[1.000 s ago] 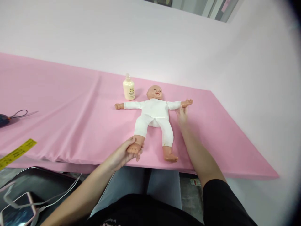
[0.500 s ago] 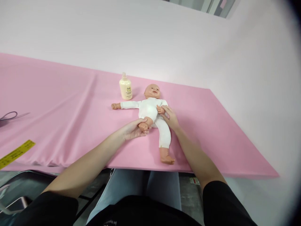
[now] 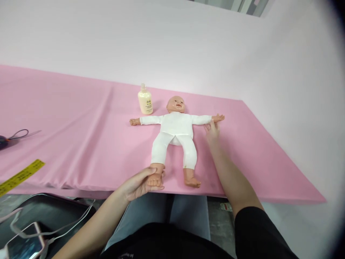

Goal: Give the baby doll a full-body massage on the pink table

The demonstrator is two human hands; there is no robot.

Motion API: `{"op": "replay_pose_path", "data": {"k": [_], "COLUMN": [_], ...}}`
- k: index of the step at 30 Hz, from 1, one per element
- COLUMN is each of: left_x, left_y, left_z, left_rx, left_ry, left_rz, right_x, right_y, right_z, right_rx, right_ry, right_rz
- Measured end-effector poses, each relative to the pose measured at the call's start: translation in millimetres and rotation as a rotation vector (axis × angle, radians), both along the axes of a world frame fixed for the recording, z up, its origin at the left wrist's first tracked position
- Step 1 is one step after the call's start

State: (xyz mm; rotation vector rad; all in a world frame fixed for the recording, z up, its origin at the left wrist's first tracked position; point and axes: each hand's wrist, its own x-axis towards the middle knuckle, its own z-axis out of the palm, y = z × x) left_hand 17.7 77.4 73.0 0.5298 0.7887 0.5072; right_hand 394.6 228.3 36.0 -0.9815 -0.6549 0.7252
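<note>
A baby doll (image 3: 176, 124) in a white suit lies on its back on the pink cloth (image 3: 81, 118), head toward the wall, arms stretched out sideways. My left hand (image 3: 141, 183) is closed around the doll's foot on the left, near the table's front edge, and that leg is straight. At the doll's outstretched arm on the right, my right hand (image 3: 212, 130) grips the wrist from below, thumb and fingers against it. The doll's other leg lies straight on the cloth, untouched. A cream lotion bottle (image 3: 145, 102) stands upright left of the doll's head.
A yellow printed strip (image 3: 21, 177) and a dark object with a loop cord (image 3: 3, 142) lie at the left. Below the table's left edge, a phone (image 3: 25, 242) with white cables rests on a black seat. A pale wall (image 3: 121, 39) rises behind.
My left hand has brought the bent leg down and straightened it toward the front edge. My right hand has moved the doll's folded arm outward to the right.
</note>
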Motion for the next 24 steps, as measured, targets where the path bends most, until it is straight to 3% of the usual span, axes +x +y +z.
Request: {"op": "replay_pose_path", "data": {"k": [3, 7, 9, 12, 18, 21, 24], "left_x": [-5, -5, -6, -8, 7, 23, 37], "left_y": [-11, -17, -16, -7, 52, 93, 125], "left_z": [-6.3, -10.9, -5.0, 18.0, 70.6, 76.7, 68.0], "left_rx": [-0.025, -0.021, 0.03, 0.133, 0.241, 0.251, 0.24], "left_ry": [0.038, 0.083, 0.065, 0.021, -0.01, 0.002, 0.042], "left_rz": [0.106, 0.127, 0.083, -0.022, -0.234, -0.295, -0.3], "right_x": [2, 3, 2, -3, -30, -40, -42], "right_y": [2, 4, 3, -2, -10, -15, -19], "right_z": [-4.6, -7.4, -4.9, 1.9, 5.4, 0.4, -1.8], "right_rx": [-0.148, -0.281, -0.256, -0.143, 0.186, 0.195, 0.17], "right_ry": [0.196, 0.27, 0.219, 0.038, -0.456, -0.651, -0.91], "right_rz": [-0.029, -0.028, -0.019, 0.0, 0.07, 0.161, 0.273]}}
